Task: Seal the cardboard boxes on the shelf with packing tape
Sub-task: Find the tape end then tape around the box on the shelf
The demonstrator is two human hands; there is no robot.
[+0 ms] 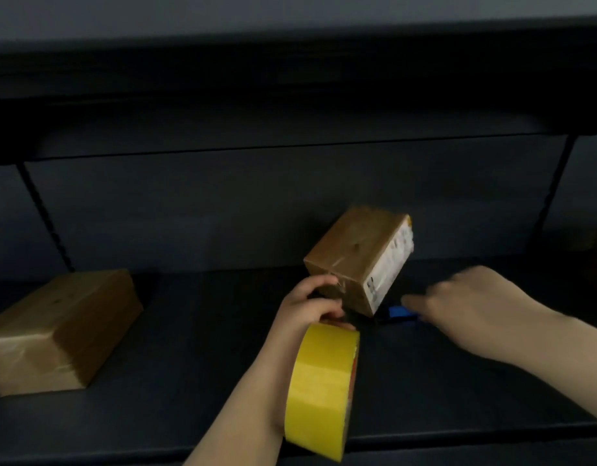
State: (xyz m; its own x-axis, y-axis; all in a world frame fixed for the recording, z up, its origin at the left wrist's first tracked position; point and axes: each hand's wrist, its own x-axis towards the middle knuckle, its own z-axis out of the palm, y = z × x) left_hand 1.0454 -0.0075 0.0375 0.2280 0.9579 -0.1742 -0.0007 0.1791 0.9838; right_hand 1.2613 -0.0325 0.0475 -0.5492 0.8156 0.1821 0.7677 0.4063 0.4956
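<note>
So the left hand (312, 302) has its fingers curled round the near corner of the small cardboard box (357, 258), tipping it up on the dark shelf (189, 331), and the yellow tape roll (320, 391) hangs round that wrist like a bracelet. The right hand (465, 297) is flat, fingers straight, reaching toward a blue thing (403, 313) lying just right of the box, probably a cutter, too blurry to tell. A second box (60, 327) sits well off to the left. Looks like mid-taping: next is grabbing the blue thing to cut the strip.
</note>
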